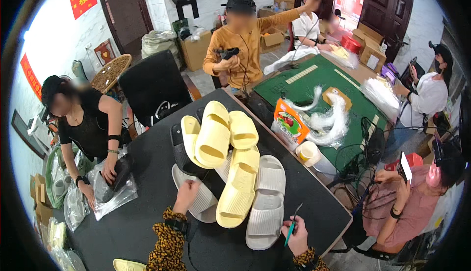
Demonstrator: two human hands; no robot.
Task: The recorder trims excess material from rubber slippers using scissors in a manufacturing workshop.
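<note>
Reaching into a pile of slippers (230,163) on the dark worktop (147,222).
Left hand (186,195) curled on a grey slipper (198,197); right hand (297,234) gripping a thin green tool (293,224).

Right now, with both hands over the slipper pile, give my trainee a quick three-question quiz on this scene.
1. True or false: the right hand holds a thin teal-handled tool.
2. Which does the left hand touch? A) the orange packet B) a pale grey slipper C) the green mat
3. Fill in: the slippers at the top of the pile are pale ____.

Key: 1 true. 2 B. 3 yellow; they rest on the black table, with another grey slipper lying near the right hand.
</note>
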